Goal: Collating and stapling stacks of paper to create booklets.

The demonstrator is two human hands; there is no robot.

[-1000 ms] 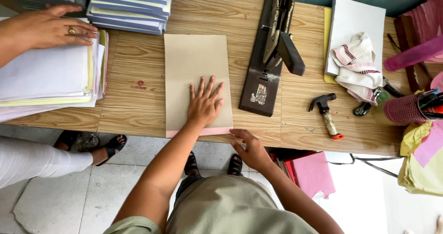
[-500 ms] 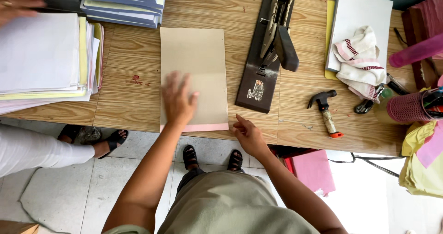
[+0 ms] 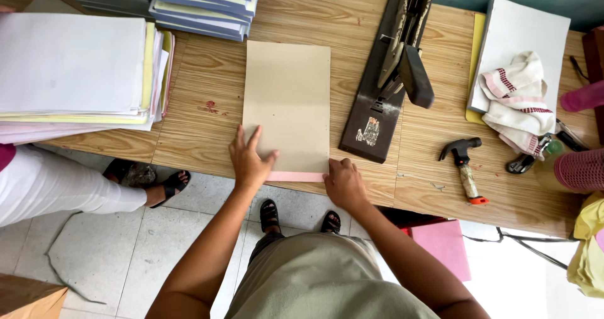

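A tan cardboard sheet (image 3: 287, 99) lies on the wooden table (image 3: 201, 130), over a pink sheet (image 3: 296, 177) whose near edge sticks out below it. My left hand (image 3: 249, 160) rests flat on the near left corner of the cardboard, fingers spread. At the near right corner my right hand (image 3: 344, 184) touches the edge of the stack, fingers curled against it. A large dark heavy-duty stapler (image 3: 393, 73) stands just right of the cardboard.
Stacks of white and coloured paper (image 3: 75, 73) fill the table's left, with bound books (image 3: 201, 4) behind. A hammer (image 3: 464, 165), cloth (image 3: 513, 99) on a white pad and scissors lie at right. Another person's leg (image 3: 63, 184) is at left.
My left hand slid from the middle of the cardboard back to its near left corner. My right hand came up to the near right corner. The other person's hand left the paper stack.
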